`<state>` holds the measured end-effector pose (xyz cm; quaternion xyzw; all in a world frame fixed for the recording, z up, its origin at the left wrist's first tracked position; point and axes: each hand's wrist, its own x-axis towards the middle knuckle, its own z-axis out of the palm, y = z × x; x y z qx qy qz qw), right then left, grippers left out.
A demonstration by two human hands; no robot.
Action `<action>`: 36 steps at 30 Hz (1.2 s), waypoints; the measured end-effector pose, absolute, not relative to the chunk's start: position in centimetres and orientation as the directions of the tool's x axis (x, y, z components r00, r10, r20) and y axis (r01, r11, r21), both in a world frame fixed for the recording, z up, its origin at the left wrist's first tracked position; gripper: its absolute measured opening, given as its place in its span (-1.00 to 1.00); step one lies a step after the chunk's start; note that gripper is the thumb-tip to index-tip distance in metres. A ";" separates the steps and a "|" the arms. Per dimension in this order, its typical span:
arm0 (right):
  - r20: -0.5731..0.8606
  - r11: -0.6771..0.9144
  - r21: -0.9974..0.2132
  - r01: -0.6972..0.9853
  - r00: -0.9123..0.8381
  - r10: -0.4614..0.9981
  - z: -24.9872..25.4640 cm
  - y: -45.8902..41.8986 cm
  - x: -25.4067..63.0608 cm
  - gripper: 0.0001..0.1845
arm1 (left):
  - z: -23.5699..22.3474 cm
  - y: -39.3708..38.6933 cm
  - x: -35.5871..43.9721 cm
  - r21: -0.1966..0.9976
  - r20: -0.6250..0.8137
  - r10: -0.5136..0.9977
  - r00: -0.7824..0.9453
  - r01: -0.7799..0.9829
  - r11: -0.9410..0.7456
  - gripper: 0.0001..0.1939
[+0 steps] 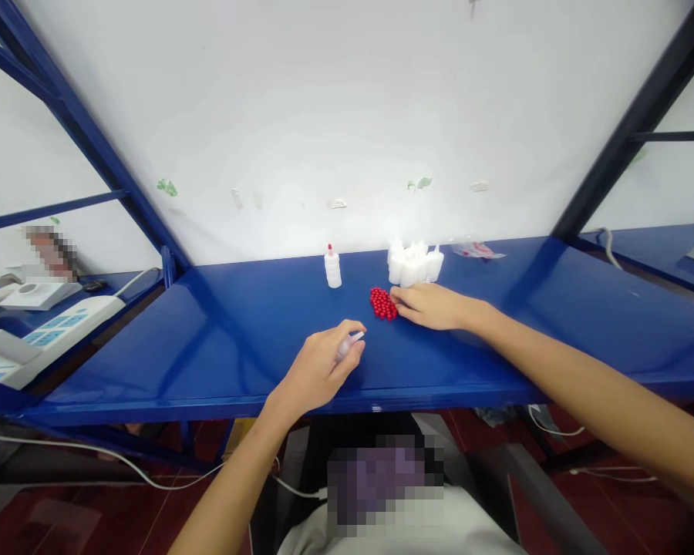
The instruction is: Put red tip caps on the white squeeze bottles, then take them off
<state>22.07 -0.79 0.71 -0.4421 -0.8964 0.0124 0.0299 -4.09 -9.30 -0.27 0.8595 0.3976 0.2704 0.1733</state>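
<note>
The cluster of white plastic bottles with thin nozzles (415,266) stands just beyond the right hand (431,307); a knuckle lifted carelessly could tip one into its neighbours. The upright white plastic bottle with a red tip (333,270), well beyond the left hand (324,362), looks narrow enough to topple if that hand swung outward. The left hand curls round a small translucent-white bottle (345,348), pinching it between thumb and fingers with its pale nozzle poking out; too hard a squeeze could dent the soft wall or make it slip. The right hand's fingers are bent down close together at the edge of the pile of small, glossy red plastic caps (382,304); whether they pinch one, I cannot tell. A sweep of those fingertips could scatter the pile, as the pieces look light and the surface smooth.

Beyond both hands rises a scuffed white wall (347,116). Beneath them spreads a shiny blue tabletop (254,339), its front edge nearer the person than either hand. Dark red floor tiles (150,501) show below. Far left of the left hand is a white power strip with blue sockets (58,331); beyond and right of the right hand lies a crumpled clear plastic bag with red on it (477,250).
</note>
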 end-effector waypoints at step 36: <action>0.322 0.178 0.047 0.983 -0.184 0.929 3.6 0.9 27.0 -0.65 | -0.4 -9.2 -4.3 0.499 0.365 0.789 0.494 0.611 -0.614 -0.60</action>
